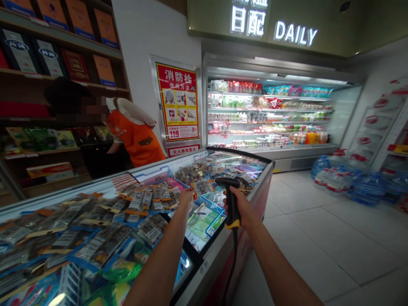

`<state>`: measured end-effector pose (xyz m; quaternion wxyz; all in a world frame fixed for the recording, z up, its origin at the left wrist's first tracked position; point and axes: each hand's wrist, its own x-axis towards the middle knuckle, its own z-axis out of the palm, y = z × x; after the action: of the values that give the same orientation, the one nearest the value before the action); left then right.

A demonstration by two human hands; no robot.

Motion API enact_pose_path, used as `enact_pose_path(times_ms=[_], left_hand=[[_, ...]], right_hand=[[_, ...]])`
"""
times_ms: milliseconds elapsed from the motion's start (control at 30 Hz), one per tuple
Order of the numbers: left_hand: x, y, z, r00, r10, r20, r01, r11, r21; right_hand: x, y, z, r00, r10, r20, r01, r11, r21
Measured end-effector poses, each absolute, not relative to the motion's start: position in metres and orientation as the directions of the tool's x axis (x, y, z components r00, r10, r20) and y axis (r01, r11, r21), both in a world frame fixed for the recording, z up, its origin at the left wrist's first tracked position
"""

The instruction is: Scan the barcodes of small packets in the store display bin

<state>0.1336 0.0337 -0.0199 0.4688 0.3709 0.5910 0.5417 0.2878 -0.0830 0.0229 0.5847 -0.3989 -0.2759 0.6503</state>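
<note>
My right hand (242, 209) is wrapped round the grip of a black and yellow barcode scanner (233, 208), upright over the freezer's near edge, its cable hanging down. My left hand (186, 199) is closed at the near corner of a small snack packet (203, 187) with an orange edge, just left of the scanner's head. Many similar packets (105, 244) with orange and blue edges lie heaped on the chest freezer (204, 263). Under my hands a green and white bag (201, 222) shows through the freezer top.
Behind the freezer a person in an orange apron (135, 138) bends beside shelves of boxes (79, 63). A lit refrigerated display (270, 110) stands at the back. Blue water bottles (366, 187) stand on the tiled floor (306, 242) at right.
</note>
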Motion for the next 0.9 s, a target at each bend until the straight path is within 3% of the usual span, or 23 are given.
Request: enact_pose_path(times_ms=[200, 467, 733, 900], left_hand=[[0.122, 0.026, -0.024, -0.332, 0.921, -0.204, -0.332, 0.089, 0.939], [0.125, 0.028, -0.027, -0.350, 0.912, -0.213, -0.455, 0.033, 0.890], [0.101, 0.028, -0.008, -0.411, 0.896, -0.171, -0.452, -0.037, 0.891], [0.052, 0.026, 0.011, -0.557, 0.829, -0.055, -0.315, -0.149, 0.937]], right_hand=[[0.266, -0.085, 0.029, -0.113, 0.976, -0.186, -0.554, -0.217, -0.803], [0.264, -0.091, 0.035, -0.168, 0.968, -0.185, -0.560, -0.248, -0.790], [0.267, -0.089, 0.036, -0.124, 0.978, -0.165, -0.556, -0.206, -0.805], [0.263, -0.088, 0.036, -0.103, 0.982, -0.161, -0.556, -0.191, -0.809]])
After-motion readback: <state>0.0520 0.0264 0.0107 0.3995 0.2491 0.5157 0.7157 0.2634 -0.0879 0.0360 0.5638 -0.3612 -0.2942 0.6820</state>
